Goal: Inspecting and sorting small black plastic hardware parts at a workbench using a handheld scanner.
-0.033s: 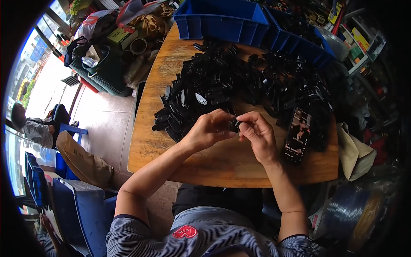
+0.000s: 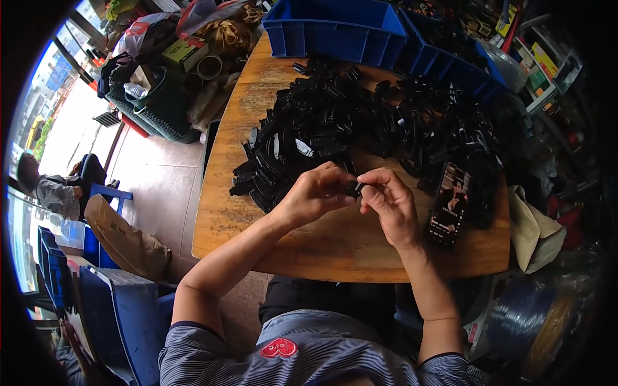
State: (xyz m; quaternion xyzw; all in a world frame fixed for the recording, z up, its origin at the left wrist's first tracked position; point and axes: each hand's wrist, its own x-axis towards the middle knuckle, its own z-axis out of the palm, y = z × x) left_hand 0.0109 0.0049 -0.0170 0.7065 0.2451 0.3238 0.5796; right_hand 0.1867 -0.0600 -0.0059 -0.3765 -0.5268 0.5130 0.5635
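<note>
Over the near half of the table [image 2: 238, 235], between the fingertips of both hands, is a small black part [image 2: 356, 188]; it is held up clear of the wood, short of the dark pile [image 2: 322, 119]. By its look it should be light, stiff and hardly fragile, as hard plastic would be; its smooth faces may slip a little under the fingers, so the hold is best taken on its outer edges, thumb against forefinger, with a second pinch at the other end to steady it.

It looks dark and compact, with a faint shine; the fingers cover so much that its true outline, and whether it is one piece or two, I cannot fairly tell. The left hand [image 2: 314, 196] is narrow, thumb below and forefinger above, pinching the part from its left; the right hand [image 2: 394, 209] is narrow too, thumb and forefinger meeting at its right side, the other fingers curled. Right of that hand lies a lit phone [image 2: 450, 204]; beyond the pile stands a blue crate [image 2: 335, 40].
</note>
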